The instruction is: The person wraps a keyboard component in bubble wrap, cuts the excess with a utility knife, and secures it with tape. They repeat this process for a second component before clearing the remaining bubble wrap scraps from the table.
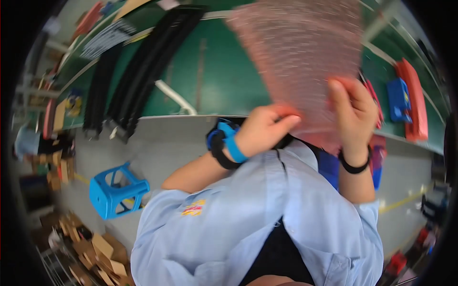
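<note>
A pinkish, see-through sheet of bubble wrap [305,52] stretches from the far side of the green bench toward my body, its near end hanging over the front edge. My left hand [269,126], with a blue strap and a black band at the wrist, pinches the left side of its near end between thumb and fingers. On the right side, my right hand [354,112] has its thumb and forefinger pressed together at the wrap's edge. Motion smears the wrap and the fingertips a little. Whether the wrap is a flat sheet or a bag, I cannot tell.
Long black strips [150,66] lie on the bench [217,71] at left, near a white strip [175,97]. A blue holder [399,100] and a red padded piece [414,102] sit at right. A blue stool [119,190] stands on the floor; cardboard boxes [98,255] are behind it.
</note>
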{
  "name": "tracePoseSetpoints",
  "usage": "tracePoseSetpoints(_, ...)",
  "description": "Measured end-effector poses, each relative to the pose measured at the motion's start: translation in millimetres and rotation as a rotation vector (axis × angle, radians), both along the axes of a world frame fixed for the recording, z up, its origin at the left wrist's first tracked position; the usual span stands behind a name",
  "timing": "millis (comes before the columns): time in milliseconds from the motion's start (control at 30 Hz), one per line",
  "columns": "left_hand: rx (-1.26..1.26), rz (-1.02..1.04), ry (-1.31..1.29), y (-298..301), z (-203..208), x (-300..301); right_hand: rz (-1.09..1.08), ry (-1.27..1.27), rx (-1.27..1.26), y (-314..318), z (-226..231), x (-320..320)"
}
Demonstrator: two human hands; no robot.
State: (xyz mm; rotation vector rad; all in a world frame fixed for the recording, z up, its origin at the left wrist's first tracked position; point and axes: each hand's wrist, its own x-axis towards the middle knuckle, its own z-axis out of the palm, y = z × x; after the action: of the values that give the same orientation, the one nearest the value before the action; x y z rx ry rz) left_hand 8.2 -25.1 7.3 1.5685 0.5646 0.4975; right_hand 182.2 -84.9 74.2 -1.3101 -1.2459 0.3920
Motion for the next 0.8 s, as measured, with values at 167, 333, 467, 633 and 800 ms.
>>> tracePoseSetpoints(167,-0.175,0.144,-0.293,7.9,6.6,-0.1,-0.053,0.213,-0.060,15.1,11.3,-3.1)
tracePoseSetpoints(333,-0.071,0.276,-0.207,28.2,14.5,-17.4,0.131,0.136,-0.379,26.0,-11.0,2.7)
tracePoseSetpoints(467,-0.037,0.286,-0.167,49.0,20.0,-38.4,0.017,-0.033,-0.458,56.9,-53.5,45.5)
tracePoseSetpoints(633,1.004,0.412,0.082,61.4,23.3,-45.6,0.047,0.146,-0.551,92.2,-66.4,83.6)
tracePoseSetpoints(800,1.178,0.103,0.152,31.9,-15.7,2.5,0.040,-0.162,-0.695,119.7,-66.0,107.5)
